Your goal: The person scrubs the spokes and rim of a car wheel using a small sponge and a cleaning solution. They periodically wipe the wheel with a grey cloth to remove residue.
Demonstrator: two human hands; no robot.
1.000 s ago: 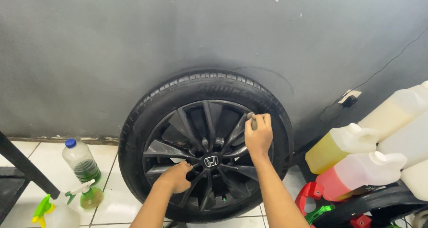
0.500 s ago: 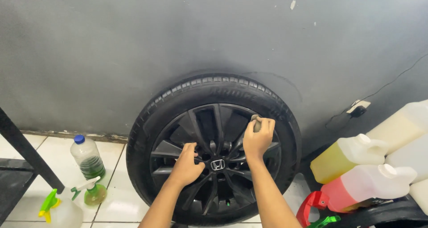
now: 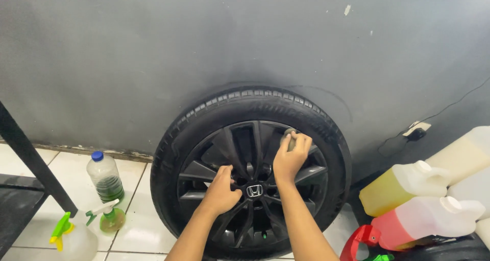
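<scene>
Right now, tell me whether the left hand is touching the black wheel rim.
Touching. The head view shows the left hand lying on the spokes of the black wheel rim beside the hub, fingers curled against them with no gap showing.

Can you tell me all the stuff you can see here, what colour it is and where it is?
wheel: one, black tyre with dark spoked rim, leaning upright against the wall, centre
wall: one, grey, behind the wheel
floor tiles: white, under and left of the wheel
plastic bottle: one, clear with blue cap and green liquid, left of the wheel
spray bottles: two, clear with green and yellow triggers, bottom left
black frame: one, far left
jugs: several, right side; one with yellow liquid, one with red liquid, others pale
plug and cable: one, on the wall at right
small pad: one, greyish, in the right hand
left hand: on the rim beside the hub
right hand: fingers closed on the small pad, against a spoke
</scene>
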